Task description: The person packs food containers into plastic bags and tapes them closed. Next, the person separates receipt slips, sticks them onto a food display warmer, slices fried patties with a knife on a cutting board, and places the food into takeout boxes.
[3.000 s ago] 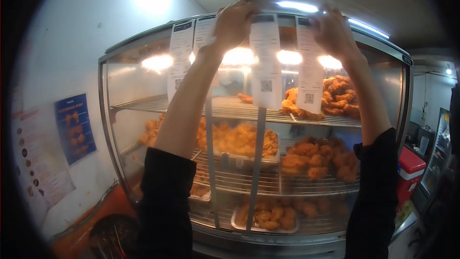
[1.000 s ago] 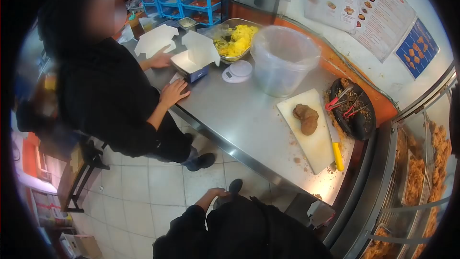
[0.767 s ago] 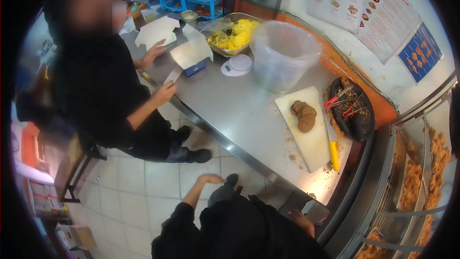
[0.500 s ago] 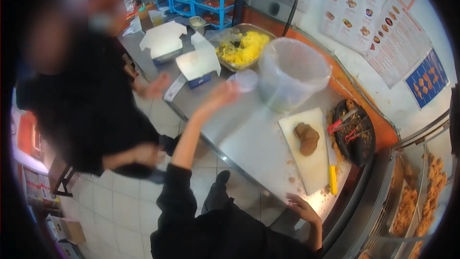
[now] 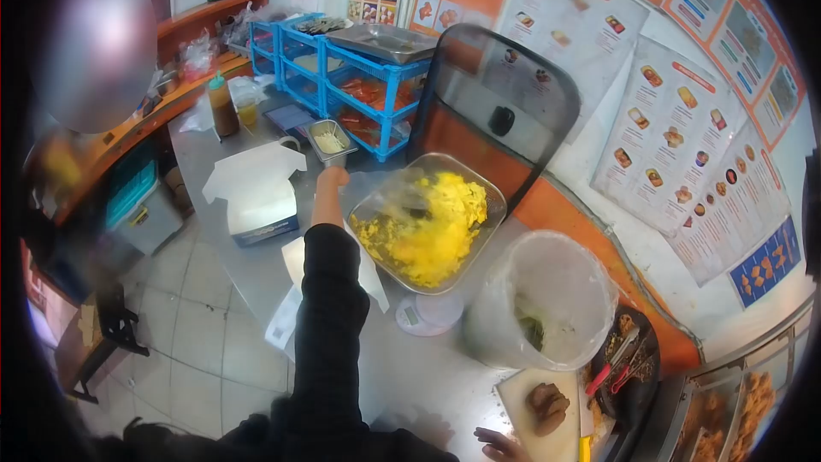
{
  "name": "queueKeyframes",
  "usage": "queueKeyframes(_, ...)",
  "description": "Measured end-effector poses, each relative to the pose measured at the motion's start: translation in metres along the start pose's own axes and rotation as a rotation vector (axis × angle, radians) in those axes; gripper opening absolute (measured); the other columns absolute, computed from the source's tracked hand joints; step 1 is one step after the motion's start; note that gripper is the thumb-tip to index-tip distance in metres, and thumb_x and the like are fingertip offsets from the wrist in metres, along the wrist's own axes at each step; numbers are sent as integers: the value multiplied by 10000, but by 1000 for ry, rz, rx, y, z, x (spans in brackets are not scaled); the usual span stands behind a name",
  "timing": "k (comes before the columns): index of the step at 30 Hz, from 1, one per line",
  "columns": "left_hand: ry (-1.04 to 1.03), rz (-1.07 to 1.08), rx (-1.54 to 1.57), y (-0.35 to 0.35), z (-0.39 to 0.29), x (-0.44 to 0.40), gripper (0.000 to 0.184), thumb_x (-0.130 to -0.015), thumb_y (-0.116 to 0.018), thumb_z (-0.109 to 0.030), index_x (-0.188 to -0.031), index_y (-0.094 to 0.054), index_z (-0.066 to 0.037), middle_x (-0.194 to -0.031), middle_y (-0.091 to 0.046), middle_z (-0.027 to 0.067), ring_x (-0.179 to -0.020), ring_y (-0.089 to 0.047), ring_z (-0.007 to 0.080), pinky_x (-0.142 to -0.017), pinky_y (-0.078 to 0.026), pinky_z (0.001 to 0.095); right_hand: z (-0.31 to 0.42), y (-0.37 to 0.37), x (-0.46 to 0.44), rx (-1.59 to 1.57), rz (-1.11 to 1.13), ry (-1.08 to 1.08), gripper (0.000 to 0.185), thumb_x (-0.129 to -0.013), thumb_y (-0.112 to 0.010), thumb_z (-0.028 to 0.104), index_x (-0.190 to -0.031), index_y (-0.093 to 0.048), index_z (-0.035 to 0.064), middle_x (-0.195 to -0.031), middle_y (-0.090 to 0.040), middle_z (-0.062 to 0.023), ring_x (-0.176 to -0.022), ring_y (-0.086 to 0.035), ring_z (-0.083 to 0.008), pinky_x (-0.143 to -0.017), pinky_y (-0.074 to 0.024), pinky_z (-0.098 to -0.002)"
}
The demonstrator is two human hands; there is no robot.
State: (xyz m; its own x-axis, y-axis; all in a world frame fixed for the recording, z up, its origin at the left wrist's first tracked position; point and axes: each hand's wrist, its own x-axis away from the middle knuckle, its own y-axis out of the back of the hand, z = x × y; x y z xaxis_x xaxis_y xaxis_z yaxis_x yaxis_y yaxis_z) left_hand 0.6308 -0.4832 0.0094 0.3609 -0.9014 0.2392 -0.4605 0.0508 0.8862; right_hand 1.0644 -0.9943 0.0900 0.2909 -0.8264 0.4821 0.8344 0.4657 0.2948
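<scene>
My left hand reaches far across the table, its fingers closed at the near edge of a small square metal container with pale contents. Beside that arm stand an open white takeaway box and a second box partly covered by my sleeve. A metal tray of yellow rice is just right of the forearm. My right hand is at the bottom edge, fingers spread and holding nothing visible. Close to it, brown cooked meat lies on a white cutting board with a yellow-handled knife.
A small scale sits before the rice tray. To its right stands a large translucent bucket, then a black pan with red-handled tongs. Blue racks, a sauce bottle and a mesh cover line the back.
My left hand has moved forward from near the scale to the small metal container. The view has shifted toward the table's far end. The co-worker has left the spot beside the table.
</scene>
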Motion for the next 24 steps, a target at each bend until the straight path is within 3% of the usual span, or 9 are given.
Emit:
queueKeyframes(5,-108,552,247,-54,16,-90,209,-676,-565,-253,-720,-636,-62,-738,-626,116,-631,-603,196,-586,-469,344,-5,12,-33,-49,18,16,394,-835,-497,171,-1198,-406,50,-1173,-469,-98,-1077,-441,-194,-886,-363,-311)
queueKeyframes(7,-288,167,303,-76,4,-122,171,-625,-585,-218,-590,-602,-52,-608,-600,97,-533,-573,166,-492,-446,315,2,21,-48,131,37,-15,370,-819,-529,173,-1167,-447,75,-1140,-490,-49,-1021,-473,-160,-857,-388,-278)
queueKeyframes(10,-742,-22,380,50,-48,8,124,-587,-559,-159,-512,-562,-60,-476,-545,69,-479,-554,170,-459,-434,311,-2,33,-50,41,-47,169,343,-795,-548,139,-1123,-487,60,-1113,-515,-81,-1014,-492,-193,-857,-385,-293)
queueKeyframes(12,-1013,-543,276,88,-91,86,261,-600,-588,-59,-859,-573,-32,-785,-581,117,-558,-568,202,-538,-451,294,17,42,-50,11,-121,300,307,-783,-551,95,-1081,-507,35,-1087,-533,-80,-1011,-501,-190,-858,-382,-294)
queueKeyframes(13,-870,-194,390,116,-116,154,427,-616,-570,25,-1031,-493,-38,-997,-518,132,-735,-578,219,-604,-462,283,47,46,-45,-34,-147,345,290,-785,-541,69,-1065,-506,4,-1079,-524,-106,-1026,-486,-198,-876,-367,-301)
queueKeyframes(14,-1139,-295,289,124,-131,205,436,-650,-529,54,-1070,-471,-48,-1076,-477,120,-873,-542,256,-664,-467,284,60,43,-47,-221,-179,469,281,-786,-532,64,-1052,-502,-21,-1066,-510,-131,-1033,-469,-224,-899,-344,-325)
queueKeyframes(18,-1640,-38,188,70,-152,372,540,-670,-529,15,-1183,-402,-96,-1194,-418,76,-832,-565,209,-664,-450,305,104,23,-67,-719,-75,1201,290,-843,-449,184,-1035,-472,-31,-983,-498,-144,-979,-466,-220,-897,-323,-355)
queueKeyframes(20,-1638,360,123,48,-144,438,527,-686,-508,24,-1189,-389,-75,-1222,-393,72,-888,-554,249,-693,-458,313,103,12,-67,-902,-208,1148,267,-844,-441,211,-995,-467,-8,-998,-495,-141,-1006,-447,-226,-908,-307,-382)
queueKeyframes(24,-1572,200,62,18,-142,495,501,-691,-459,58,-1179,-381,-26,-1231,-380,76,-869,-557,231,-612,-485,311,61,11,-43,-1031,-570,930,304,-867,-411,185,-1092,-439,-17,-1080,-483,-132,-1019,-449,-219,-917,-294,-334)
